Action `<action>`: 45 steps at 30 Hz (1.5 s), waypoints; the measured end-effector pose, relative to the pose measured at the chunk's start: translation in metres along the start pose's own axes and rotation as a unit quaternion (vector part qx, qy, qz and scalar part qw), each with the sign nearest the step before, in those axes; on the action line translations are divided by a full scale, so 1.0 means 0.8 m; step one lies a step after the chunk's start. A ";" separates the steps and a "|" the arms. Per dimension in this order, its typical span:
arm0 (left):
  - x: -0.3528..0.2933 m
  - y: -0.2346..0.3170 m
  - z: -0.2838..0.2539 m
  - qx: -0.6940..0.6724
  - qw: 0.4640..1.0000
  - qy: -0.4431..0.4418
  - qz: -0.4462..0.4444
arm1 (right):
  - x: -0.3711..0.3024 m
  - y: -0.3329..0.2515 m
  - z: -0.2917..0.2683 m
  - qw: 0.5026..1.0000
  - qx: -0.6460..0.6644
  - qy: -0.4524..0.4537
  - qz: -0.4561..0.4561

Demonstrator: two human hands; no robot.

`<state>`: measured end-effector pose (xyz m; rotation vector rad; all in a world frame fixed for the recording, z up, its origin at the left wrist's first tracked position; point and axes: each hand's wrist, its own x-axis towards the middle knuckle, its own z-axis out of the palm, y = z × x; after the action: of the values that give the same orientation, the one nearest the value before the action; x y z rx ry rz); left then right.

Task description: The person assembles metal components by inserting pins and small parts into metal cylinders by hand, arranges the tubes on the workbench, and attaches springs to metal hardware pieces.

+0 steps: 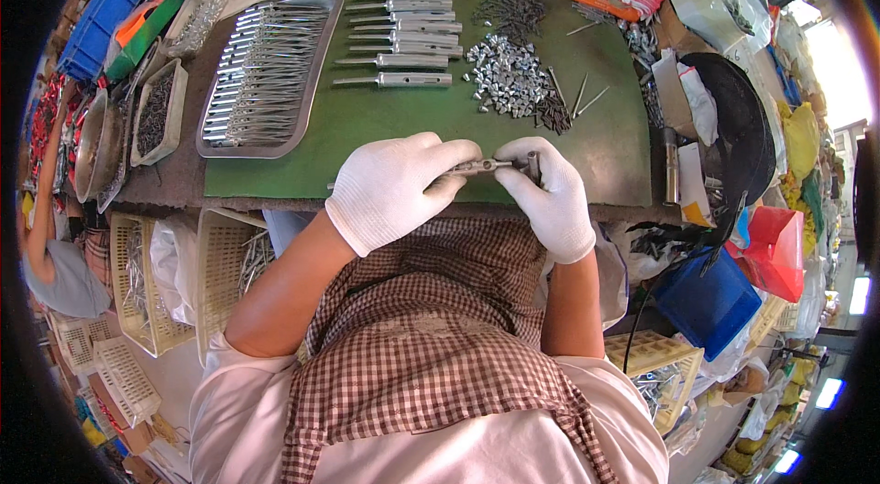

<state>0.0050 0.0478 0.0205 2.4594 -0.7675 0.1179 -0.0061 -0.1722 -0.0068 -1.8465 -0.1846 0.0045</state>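
Holding a metal tube [477, 167], the left hand [390, 186] and right hand [552, 200] pinch it tight. The far tools [414, 80] look done; silver bits [509, 76] on the right seem unused.

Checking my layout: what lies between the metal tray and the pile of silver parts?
In the head view, a column of metal pieces lies on the green surface between them.

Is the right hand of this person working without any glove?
No, the right hand is covered by a white glove, just as the left hand is.
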 end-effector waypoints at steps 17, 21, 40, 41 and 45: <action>0.002 0.010 0.032 0.129 0.989 -0.068 -0.013 | 0.138 0.015 0.000 0.860 -0.505 0.056 -0.044; 0.003 0.010 0.029 0.117 0.990 -0.076 -0.018 | 0.113 0.008 -0.007 0.884 -0.456 0.079 -0.070; 0.003 0.017 0.030 0.096 0.991 -0.069 -0.055 | 0.003 0.001 -0.008 0.925 -0.345 -0.032 -0.157; 0.002 0.016 0.031 0.098 0.992 -0.062 -0.045 | 0.006 0.000 -0.012 0.930 -0.335 -0.007 -0.151; 0.003 0.019 0.028 0.102 0.991 -0.073 -0.056 | 0.038 0.013 -0.020 0.923 -0.357 0.087 -0.114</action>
<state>-0.0031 0.0247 0.0097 2.7229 -0.7063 -0.0275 0.0268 -0.1859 -0.0094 -2.5266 -0.3032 -0.4419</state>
